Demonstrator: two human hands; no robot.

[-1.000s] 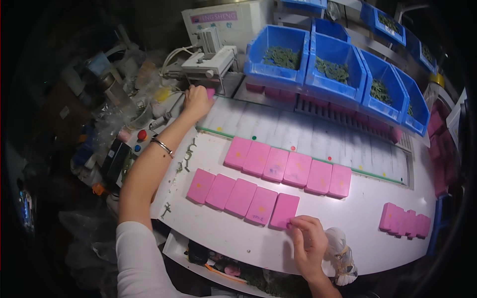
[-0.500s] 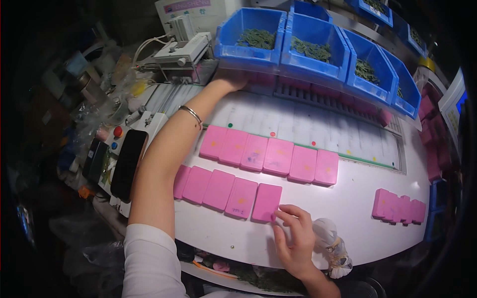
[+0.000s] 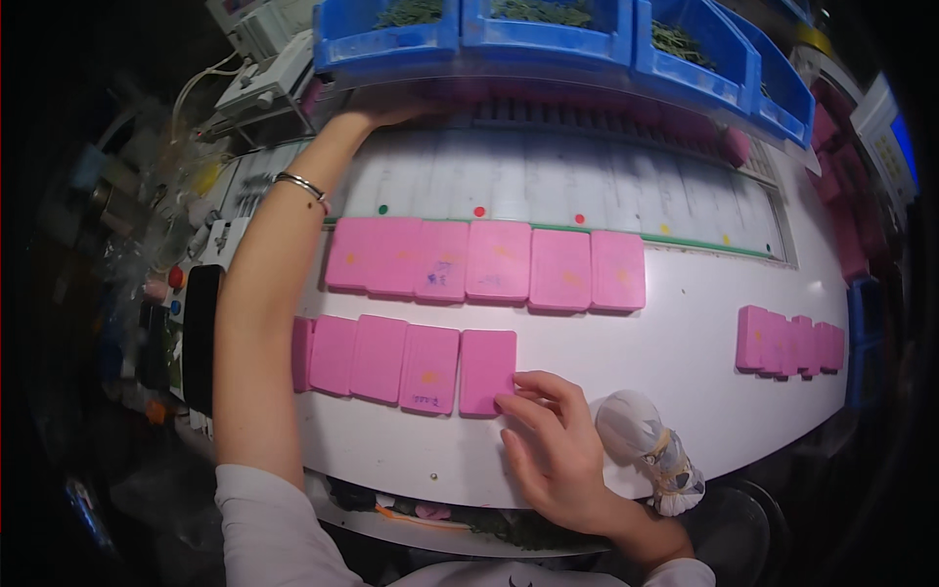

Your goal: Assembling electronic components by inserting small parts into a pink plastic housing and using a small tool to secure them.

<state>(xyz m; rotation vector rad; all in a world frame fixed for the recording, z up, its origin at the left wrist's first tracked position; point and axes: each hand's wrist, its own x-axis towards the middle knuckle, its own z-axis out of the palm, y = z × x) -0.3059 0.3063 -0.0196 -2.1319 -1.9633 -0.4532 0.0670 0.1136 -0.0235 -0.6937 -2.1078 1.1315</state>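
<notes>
My left arm stretches across the table, and my left hand (image 3: 396, 111) is beneath the front of the blue bins; its fingers are lost in shadow. My right hand (image 3: 558, 440) has its fingers apart, with the fingertips at the right edge of a flat pink block (image 3: 488, 374). That block ends the near row, where several similar pink blocks (image 3: 380, 358) overlap to the left, partly behind my left forearm. A farther row of pink blocks (image 3: 499, 261) lies along the green-edged, lined white panel (image 3: 533, 181). A few blocks carry yellow or blue marks.
Blue bins (image 3: 546, 51) holding green pieces overhang the back. A small pink block group (image 3: 773, 342) lies at the right. Beside my right wrist rests a tied white bundle (image 3: 631, 426). A dark phone (image 3: 201, 333) is left of my forearm, with a machine (image 3: 259, 93) behind.
The view has shifted, so the bins and blocks appear higher and farther left. My left hand stays beneath the bins. My right hand remains by the end block, its fingertips slightly lower along the edge.
</notes>
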